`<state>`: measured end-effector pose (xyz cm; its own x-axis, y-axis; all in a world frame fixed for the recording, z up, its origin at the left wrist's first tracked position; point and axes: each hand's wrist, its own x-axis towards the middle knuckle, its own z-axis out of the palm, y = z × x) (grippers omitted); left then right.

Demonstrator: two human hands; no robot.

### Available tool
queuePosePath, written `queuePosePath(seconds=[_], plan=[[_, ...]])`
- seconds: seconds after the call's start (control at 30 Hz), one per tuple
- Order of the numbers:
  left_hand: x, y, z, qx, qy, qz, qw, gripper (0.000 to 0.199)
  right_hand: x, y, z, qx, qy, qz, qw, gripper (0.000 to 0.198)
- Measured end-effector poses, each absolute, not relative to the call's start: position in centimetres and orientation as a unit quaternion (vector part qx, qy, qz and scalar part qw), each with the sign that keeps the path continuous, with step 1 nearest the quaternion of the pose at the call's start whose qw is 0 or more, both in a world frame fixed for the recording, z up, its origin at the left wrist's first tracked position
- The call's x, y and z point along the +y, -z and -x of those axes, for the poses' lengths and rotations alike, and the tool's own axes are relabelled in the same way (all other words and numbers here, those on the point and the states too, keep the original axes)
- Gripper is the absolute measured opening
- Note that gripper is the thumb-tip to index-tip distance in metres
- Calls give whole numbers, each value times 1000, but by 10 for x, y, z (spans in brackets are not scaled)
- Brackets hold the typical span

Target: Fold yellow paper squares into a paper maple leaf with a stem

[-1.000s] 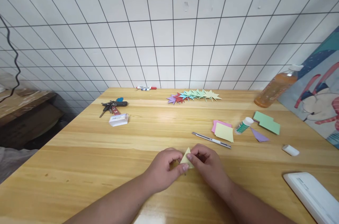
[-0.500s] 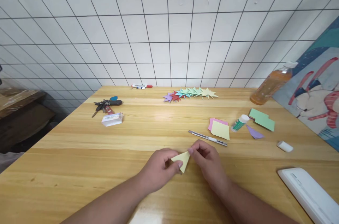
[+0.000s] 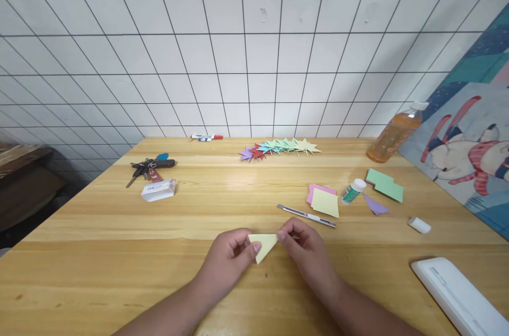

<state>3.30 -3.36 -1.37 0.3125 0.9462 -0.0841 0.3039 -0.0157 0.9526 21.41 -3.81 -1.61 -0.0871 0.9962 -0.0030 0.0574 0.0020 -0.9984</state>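
A pale yellow piece of folded paper (image 3: 265, 243), triangular in outline, is held just above the wooden table between both hands. My left hand (image 3: 228, 256) pinches its left side, thumb on the near face and fingers behind. With thumb and forefinger, my right hand (image 3: 304, 246) grips the right corner. Beyond the right hand lies a slim utility knife (image 3: 306, 215). Past the knife, a yellow paper square (image 3: 326, 203) overlaps pink paper (image 3: 314, 193), beside a glue stick (image 3: 353, 191).
Folded paper stars (image 3: 278, 148) line the table's back, near a marker (image 3: 207, 138). Keys (image 3: 149, 168) and a small white box (image 3: 158, 190) are left. Rightward are green papers (image 3: 385, 185), a purple piece (image 3: 375, 204), an eraser (image 3: 419, 225), a bottle (image 3: 394, 134) and a white device (image 3: 457, 293).
The yellow paper has turned in my hands, its upper edge now nearly level. Both hands keep their hold. The whole view has shifted slightly.
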Motion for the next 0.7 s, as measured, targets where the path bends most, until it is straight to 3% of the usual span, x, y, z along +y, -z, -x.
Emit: queuePosePath(seconds=[0.23,0.4,0.53,0.7], plan=[[-38,13,-34,472,-272,-752,372,26,-41,11,-213,-701,-371,460,400,10],[-38,16,-36,498,-282,-715,402,32,-41,11,-212,-656,-426,464,416,19],[-37,15,-37,500,-275,-732,372,32,-43,11,-211,-664,-420,462,411,4],[-42,8,-39,451,-244,-791,334,30,-45,8,-210,-701,-399,442,393,5]])
